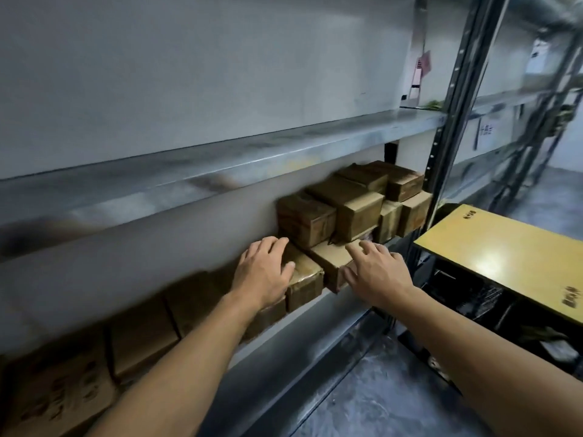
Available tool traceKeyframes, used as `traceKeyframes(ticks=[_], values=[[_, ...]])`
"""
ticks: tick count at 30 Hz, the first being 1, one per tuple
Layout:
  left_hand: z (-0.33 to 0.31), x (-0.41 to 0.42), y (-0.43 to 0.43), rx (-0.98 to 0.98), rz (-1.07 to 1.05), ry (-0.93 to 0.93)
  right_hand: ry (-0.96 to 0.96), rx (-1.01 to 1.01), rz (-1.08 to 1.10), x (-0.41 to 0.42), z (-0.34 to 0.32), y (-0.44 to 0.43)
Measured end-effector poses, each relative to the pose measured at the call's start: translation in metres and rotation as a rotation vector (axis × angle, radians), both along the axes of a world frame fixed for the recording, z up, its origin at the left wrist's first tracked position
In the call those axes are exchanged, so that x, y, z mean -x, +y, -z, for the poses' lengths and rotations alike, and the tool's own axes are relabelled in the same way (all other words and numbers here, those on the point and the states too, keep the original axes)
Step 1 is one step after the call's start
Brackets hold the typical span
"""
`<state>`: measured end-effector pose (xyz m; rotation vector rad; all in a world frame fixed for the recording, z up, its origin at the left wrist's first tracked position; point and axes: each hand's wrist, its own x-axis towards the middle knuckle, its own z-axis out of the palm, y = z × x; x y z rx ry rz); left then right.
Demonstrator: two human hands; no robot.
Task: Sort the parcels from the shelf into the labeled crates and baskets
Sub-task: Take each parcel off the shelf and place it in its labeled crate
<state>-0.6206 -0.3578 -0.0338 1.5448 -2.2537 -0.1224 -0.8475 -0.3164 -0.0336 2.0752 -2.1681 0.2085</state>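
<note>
Brown cardboard parcels fill a grey metal shelf (220, 171). A stack of several parcels (353, 203) sits at the shelf's right end. My left hand (262, 272) lies flat on top of a taped parcel (307, 283) at the shelf's front edge, thumb against its upper side. My right hand (375, 272) hovers with fingers spread over the neighbouring parcel (331, 258), fingertips touching its top. Neither hand has lifted a parcel. More parcels (142, 339) line the shelf to the left, blurred.
A yellow-topped table (504, 257) stands to the right, with dark wire baskets (473, 298) beneath it. A black shelf upright (448, 137) separates the two. The grey concrete floor (378, 398) runs below. Further racking stands at the far right.
</note>
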Motion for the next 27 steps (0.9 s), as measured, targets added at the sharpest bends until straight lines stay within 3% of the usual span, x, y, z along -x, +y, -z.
traceKeyframes(ticks=[10, 16, 23, 27], values=[[0.017, 0.088, -0.163, -0.133, 0.021, 0.014, -0.092, -0.003, 0.045, 0.058, 0.003, -0.123], [0.046, 0.114, -0.191, -0.13, -0.096, -0.015, -0.25, -0.001, -0.046, 0.069, 0.009, -0.152], [0.063, 0.122, -0.186, -0.174, -0.153, 0.288, -0.669, -0.011, -0.179, 0.07, 0.019, -0.172], [0.055, 0.115, -0.16, -0.074, -0.19, 0.417, -0.837, -0.068, -0.265, 0.068, 0.018, -0.177]])
